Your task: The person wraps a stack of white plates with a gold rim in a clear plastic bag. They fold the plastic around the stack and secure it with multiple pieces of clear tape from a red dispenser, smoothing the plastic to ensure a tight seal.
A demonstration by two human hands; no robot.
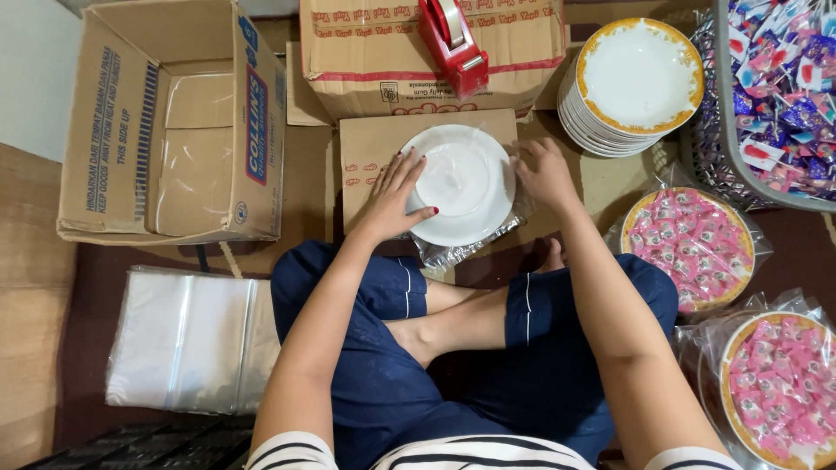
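Sat cross-legged on the floor. Pressed left hand point(394, 198) flat on the rim of a white plate point(461, 183) lying upside down over clear plastic wrap point(461, 248). Rested right hand point(545, 174) at the plate's other edge. Kept stacked gold-rimmed plates point(640, 78) and a red tape dispenser point(453, 43) nearby.

Glossy plate, crinkled wrap, matt cardboard

Under our left hand point(394, 198) we see a smooth, glossy white plate point(463, 184) on shiny, crinkled clear plastic wrap point(461, 251), laid over matt brown cardboard point(370, 148). Beyond our right hand point(545, 174) sit glazed gold-rimmed plates point(637, 78); above both, a hard red plastic tape dispenser point(453, 43).
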